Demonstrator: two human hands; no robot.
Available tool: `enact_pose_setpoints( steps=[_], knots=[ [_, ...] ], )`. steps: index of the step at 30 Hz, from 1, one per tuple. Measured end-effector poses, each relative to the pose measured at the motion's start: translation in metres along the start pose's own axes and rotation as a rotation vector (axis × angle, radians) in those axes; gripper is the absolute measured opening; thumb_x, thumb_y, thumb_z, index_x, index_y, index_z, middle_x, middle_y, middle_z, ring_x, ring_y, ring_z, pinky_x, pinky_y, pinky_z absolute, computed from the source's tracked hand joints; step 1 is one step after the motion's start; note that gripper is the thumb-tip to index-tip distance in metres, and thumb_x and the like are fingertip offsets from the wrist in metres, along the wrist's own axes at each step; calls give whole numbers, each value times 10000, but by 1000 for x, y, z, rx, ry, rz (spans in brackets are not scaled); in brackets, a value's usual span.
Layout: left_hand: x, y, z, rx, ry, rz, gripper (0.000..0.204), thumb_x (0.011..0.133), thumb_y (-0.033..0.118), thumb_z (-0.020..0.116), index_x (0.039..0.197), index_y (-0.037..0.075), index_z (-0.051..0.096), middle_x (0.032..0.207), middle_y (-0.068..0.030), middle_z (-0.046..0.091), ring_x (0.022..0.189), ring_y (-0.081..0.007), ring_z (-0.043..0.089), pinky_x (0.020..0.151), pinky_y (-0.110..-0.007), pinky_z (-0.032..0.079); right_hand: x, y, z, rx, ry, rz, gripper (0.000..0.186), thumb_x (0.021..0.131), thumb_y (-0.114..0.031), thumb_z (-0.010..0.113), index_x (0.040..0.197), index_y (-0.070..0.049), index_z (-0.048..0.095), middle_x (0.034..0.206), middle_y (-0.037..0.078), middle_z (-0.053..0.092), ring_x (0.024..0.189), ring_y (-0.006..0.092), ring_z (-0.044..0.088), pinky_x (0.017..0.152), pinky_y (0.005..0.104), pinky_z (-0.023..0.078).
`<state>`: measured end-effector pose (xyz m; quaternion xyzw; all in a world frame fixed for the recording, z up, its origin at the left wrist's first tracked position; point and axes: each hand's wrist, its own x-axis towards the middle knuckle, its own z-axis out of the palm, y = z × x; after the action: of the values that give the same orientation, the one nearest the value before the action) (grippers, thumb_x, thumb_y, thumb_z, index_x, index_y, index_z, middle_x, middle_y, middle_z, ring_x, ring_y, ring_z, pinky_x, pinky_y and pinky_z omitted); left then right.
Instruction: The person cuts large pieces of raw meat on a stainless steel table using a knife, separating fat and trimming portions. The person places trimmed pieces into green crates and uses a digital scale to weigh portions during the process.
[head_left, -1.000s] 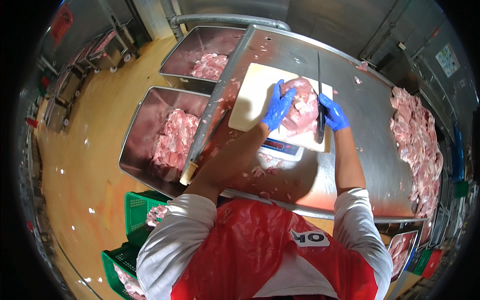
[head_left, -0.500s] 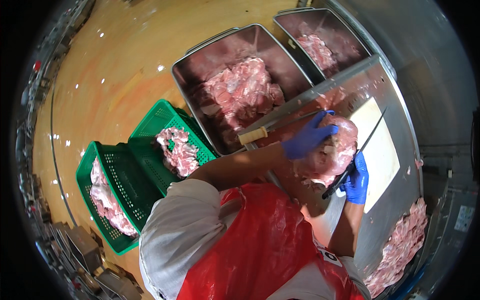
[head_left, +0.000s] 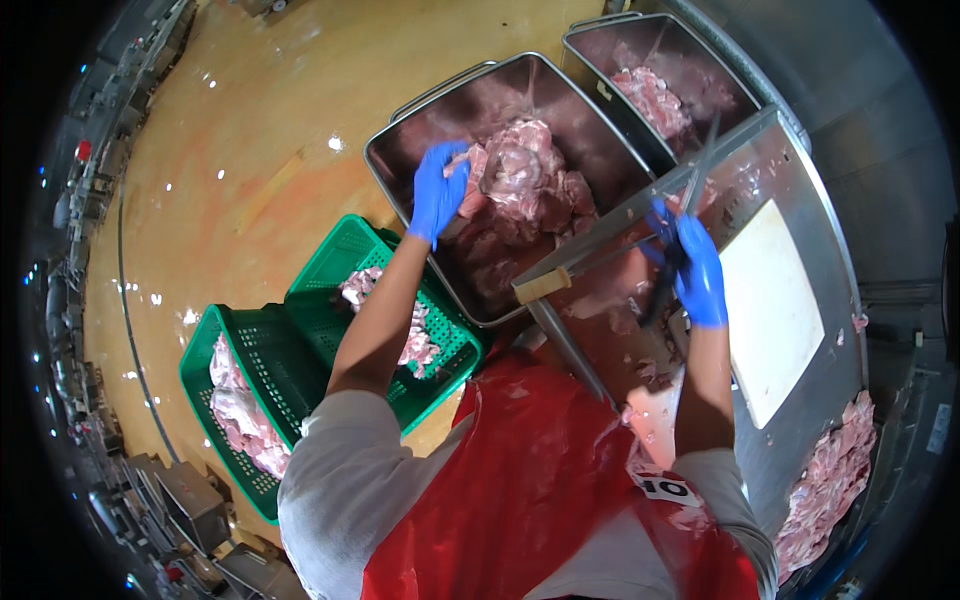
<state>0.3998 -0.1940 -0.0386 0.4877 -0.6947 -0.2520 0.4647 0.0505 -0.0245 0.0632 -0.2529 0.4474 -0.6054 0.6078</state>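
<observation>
My left hand (head_left: 438, 196), in a blue glove, is over the large steel bin (head_left: 395, 145). Its fingers are curled against the edge of a large piece of raw pink meat (head_left: 522, 172), which lies on other meat there. Over the steel worktable, my right hand (head_left: 698, 270), also gloved in blue, grips a knife (head_left: 664, 285) by its black handle. The blade points away and is blurred. To the right of this hand lies a white cutting board (head_left: 770, 315).
A tan-handled tool (head_left: 543, 286) with a thin rod rests at the table's left edge. A second steel bin (head_left: 725, 85) with meat stands at the far right. Green perforated crates (head_left: 262, 385) with meat are at left. More meat (head_left: 825, 490) is piled at the near right.
My left hand has moved left from the worktable to the large bin, and the large piece of meat is now there. My right hand has moved slightly away, still with the knife.
</observation>
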Motion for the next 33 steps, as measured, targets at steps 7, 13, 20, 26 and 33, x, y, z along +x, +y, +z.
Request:
enact_pose_setpoints(
  steps=[7, 13, 20, 26, 33],
  knots=[
    [-133, 99, 69, -148, -885, 321, 523, 840, 170, 656, 1333, 67, 514, 1349, -201, 511, 1258, -354, 495, 1024, -437, 427, -156, 19, -82, -231, 64, 116, 380, 1012, -237, 460, 1290, 17, 515, 1324, 193, 549, 1204, 330, 553, 960, 472, 494],
    [-182, 98, 147, 124, -1096, 517, 1076, 729, 410, 767, 1518, 35, 138, 1551, -297, 73, 1430, -496, 82, 1163, -529, 162, -258, 1, -117, -159, 375, -44, 465, 979, -366, 500, 1269, -4, 531, 1347, 226, 519, 1243, 376, 508, 961, 541, 465],
    [-188, 75, 208, 59, -991, 554, 1165, 693, 492, 786, 1488, -48, 128, 1536, -311, 94, 1435, -473, 94, 1171, -524, 130, -375, 40, -147, -49, 645, -142, 437, 991, -417, 457, 1190, -43, 564, 1375, 235, 492, 1254, 396, 490, 978, 555, 451],
    [-198, 106, 267, -154, -1145, 709, 901, 712, 437, 792, 1386, 9, 374, 1469, -260, 311, 1372, -436, 290, 1139, -488, 250, -436, 72, -155, 28, 793, -204, 359, 995, -399, 465, 1103, -82, 591, 1331, 233, 532, 1225, 389, 517, 970, 544, 460],
    [-244, 136, 277, -295, -1266, 776, 723, 778, 366, 739, 1338, 15, 444, 1440, -246, 360, 1326, -426, 352, 1116, -484, 292, -492, 104, -156, 158, 969, -248, 278, 987, -345, 501, 1062, -95, 598, 1287, 226, 572, 1196, 384, 541, 968, 550, 459]
  ],
)
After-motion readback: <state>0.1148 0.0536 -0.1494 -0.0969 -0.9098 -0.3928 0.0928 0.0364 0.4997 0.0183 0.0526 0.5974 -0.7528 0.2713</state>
